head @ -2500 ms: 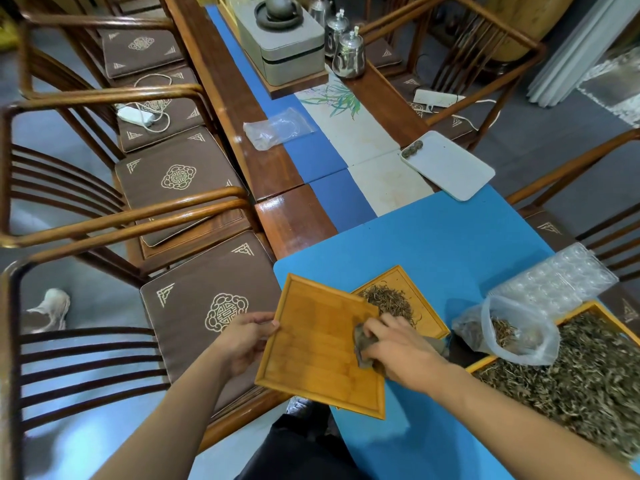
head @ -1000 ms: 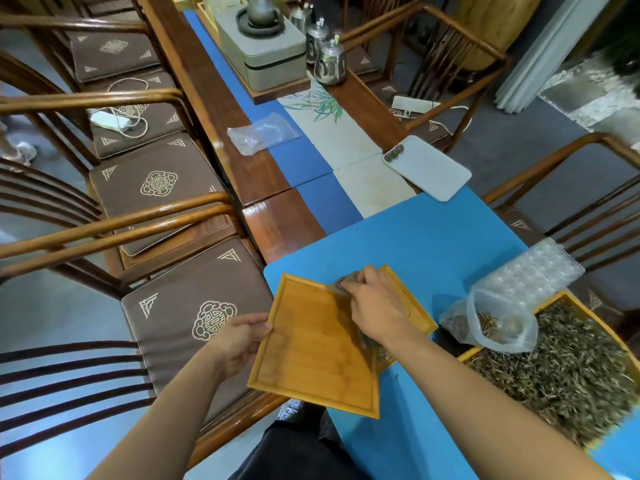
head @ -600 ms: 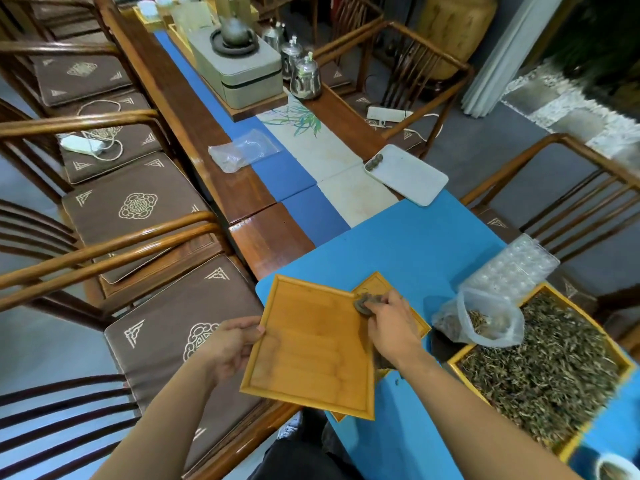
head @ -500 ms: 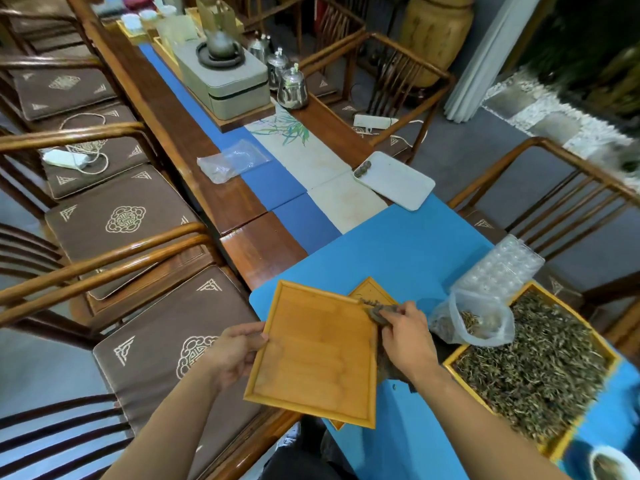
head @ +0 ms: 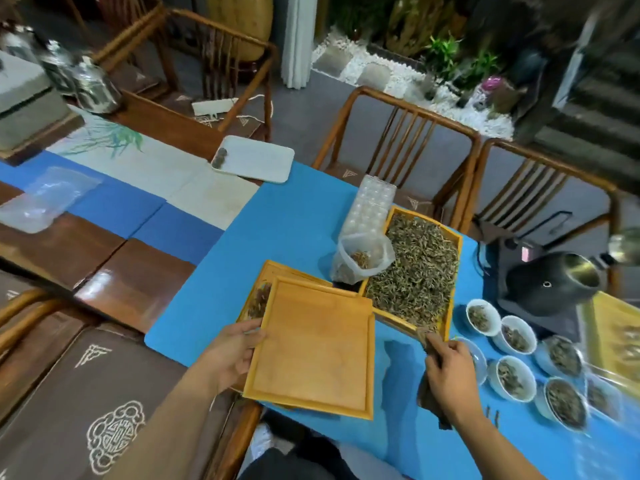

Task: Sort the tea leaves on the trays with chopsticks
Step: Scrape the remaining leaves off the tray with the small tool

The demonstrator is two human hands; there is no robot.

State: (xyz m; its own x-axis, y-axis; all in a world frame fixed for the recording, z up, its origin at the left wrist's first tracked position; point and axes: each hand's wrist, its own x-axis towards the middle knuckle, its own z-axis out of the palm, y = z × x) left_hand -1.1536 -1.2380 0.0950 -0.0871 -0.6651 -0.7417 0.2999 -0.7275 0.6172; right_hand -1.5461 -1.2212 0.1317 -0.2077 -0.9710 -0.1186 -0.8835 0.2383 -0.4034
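Observation:
My left hand (head: pixel 232 355) grips the left edge of an empty bamboo tray (head: pixel 315 348), held tilted above a smaller bamboo tray (head: pixel 273 271) that has a small clump of dark tea leaves (head: pixel 259 299). My right hand (head: pixel 450 372) is closed on a dark cloth (head: pixel 427 393) at the near corner of a large bamboo tray (head: pixel 455 271) heaped with tea leaves (head: pixel 415 271). No chopsticks show in view.
A plastic bag with some leaves (head: pixel 360 259) and a clear blister tray (head: pixel 372 206) sit behind the trays. Several white cups of leaves (head: pixel 512 372) stand at the right beside a black kettle (head: pixel 547 285). A white tray (head: pixel 256 159) lies farther back. Wooden chairs (head: pixel 408 140) surround the table.
The view has swung right, showing the cups and kettle. My right hand moved off the empty tray, rightward with the cloth to the large tray's near corner. My left hand keeps the tray.

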